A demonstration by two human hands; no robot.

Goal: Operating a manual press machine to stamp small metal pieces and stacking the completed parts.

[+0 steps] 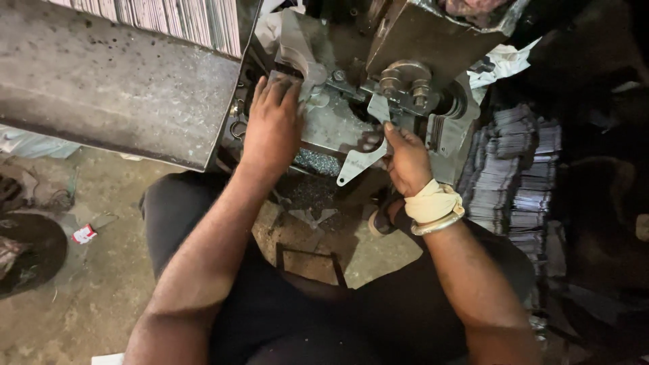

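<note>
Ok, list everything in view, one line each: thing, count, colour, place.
press machine: one, grey metal, top centre
flat metal piece: one, silvery, in front of the machine by the right hand
metal plate: one, grey, top left
stacked metal blanks: many, grey, right of the machine
metal scrap: a pile, silvery, under the machine
small wrapper: one, red and white, floor at left
cloth wrap: one, cream, right wrist
bangle: one, silvery, right wrist
left hand: flat on the machine bed
right hand: at the flat metal piece

Press head (405,84) crowds the bed (stacked blanks (514,176) hem rightward).
</note>
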